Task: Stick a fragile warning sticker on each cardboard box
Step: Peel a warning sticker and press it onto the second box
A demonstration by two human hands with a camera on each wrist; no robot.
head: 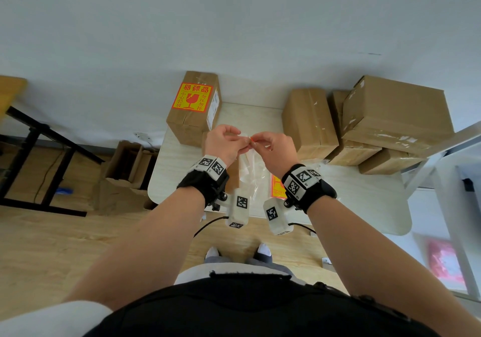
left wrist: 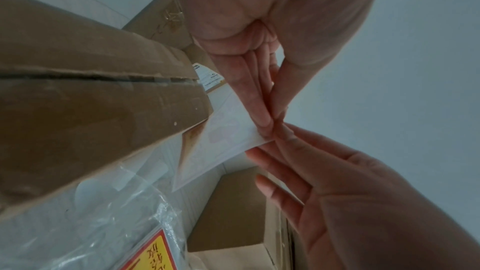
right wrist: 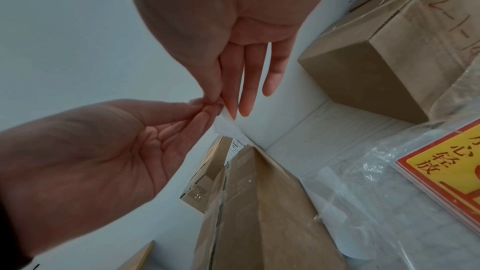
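Both hands meet above the table and pinch one corner of a fragile sticker. The sticker hangs with its white backing towards the left wrist camera. My left hand pinches the corner between thumb and fingers. My right hand pinches the same corner, its other fingers straight. A plain cardboard box lies right under the hands. Behind it stands a box with a red-and-yellow fragile sticker on top.
A clear plastic bag with a stack of stickers lies on the white table near the right wrist. Plain boxes and a stacked pile stand at the back right. An open carton sits on the floor to the left.
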